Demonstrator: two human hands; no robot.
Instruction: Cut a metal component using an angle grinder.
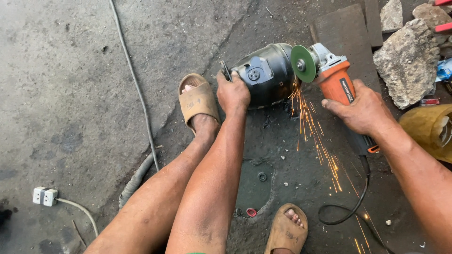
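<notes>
A black rounded metal casing [268,73] lies on the concrete floor. My left hand [232,92] presses on its near left side, by a small metal bracket [226,70]. My right hand [360,108] grips the orange body of an angle grinder [332,77]. The grinder's green disc [302,63] touches the casing's right end. Orange sparks [313,136] stream down from the contact toward me. My left foot in a tan sandal [197,101] rests just left of the casing.
The grinder's black cord [351,209] loops near my right sandal [286,230]. Rough stones [407,61] and a yellow container [426,129] sit at the right. A white socket block [44,195], a thin cable [136,84] and a hose [136,181] lie on the left.
</notes>
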